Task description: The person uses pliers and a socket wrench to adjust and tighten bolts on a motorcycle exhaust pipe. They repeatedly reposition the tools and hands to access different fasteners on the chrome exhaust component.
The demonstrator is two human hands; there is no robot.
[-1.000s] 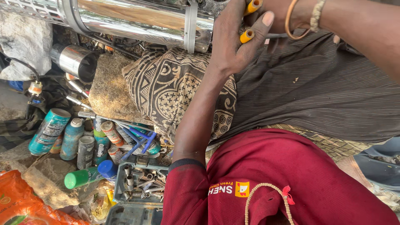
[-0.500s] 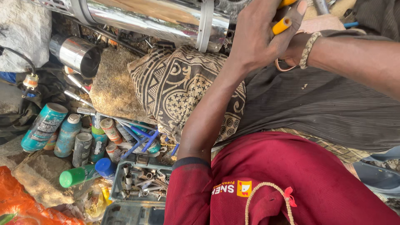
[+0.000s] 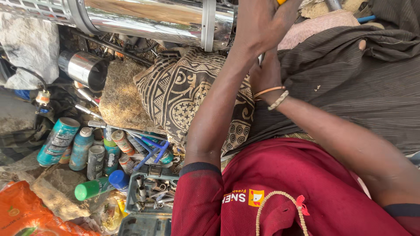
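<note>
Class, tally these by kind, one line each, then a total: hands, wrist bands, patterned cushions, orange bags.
Hands: 2, left hand, right hand
Wrist bands: 2, orange bangle, beaded band
Patterned cushion: 1
Orange bag: 1
Total: 6

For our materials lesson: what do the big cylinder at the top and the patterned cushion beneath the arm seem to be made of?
Cylinder: likely polished or chromed metal, since it mirrors its surroundings and carries a clamp band. Patterned cushion: seems woven printed fabric, matte and creased, in brown and cream.
</note>
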